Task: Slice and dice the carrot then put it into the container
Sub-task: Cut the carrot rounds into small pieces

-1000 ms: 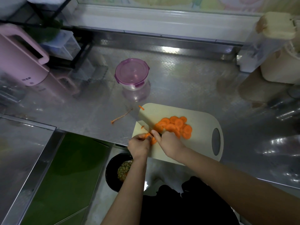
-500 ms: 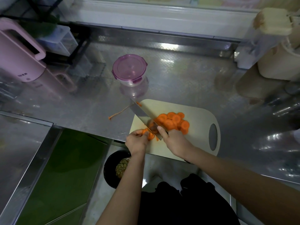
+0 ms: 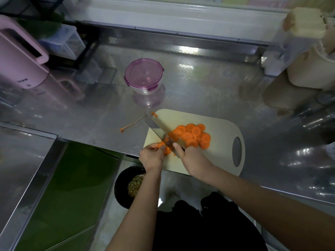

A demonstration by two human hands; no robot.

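A pale cutting board (image 3: 223, 129) lies at the steel counter's front edge. Several round carrot slices (image 3: 194, 135) are piled on its middle. My left hand (image 3: 151, 156) pinches the short remaining carrot piece (image 3: 164, 147) at the board's near left corner. My right hand (image 3: 192, 157) grips the handle of a broad knife (image 3: 159, 130), whose blade slants up and left, right beside the carrot piece. A round clear container with a purple clip lid (image 3: 144, 75) stands shut on the counter behind the board.
A carrot tail (image 3: 129, 126) and a small scrap (image 3: 154, 114) lie left of the board. A pink kettle (image 3: 20, 58) stands far left, beige jars (image 3: 308, 57) far right. Below the counter sits a black bin (image 3: 126, 187) with scraps.
The knife blade rose off the board and tilted up to the left, then stayed over the carrot piece. My left hand keeps holding the piece at the same corner.
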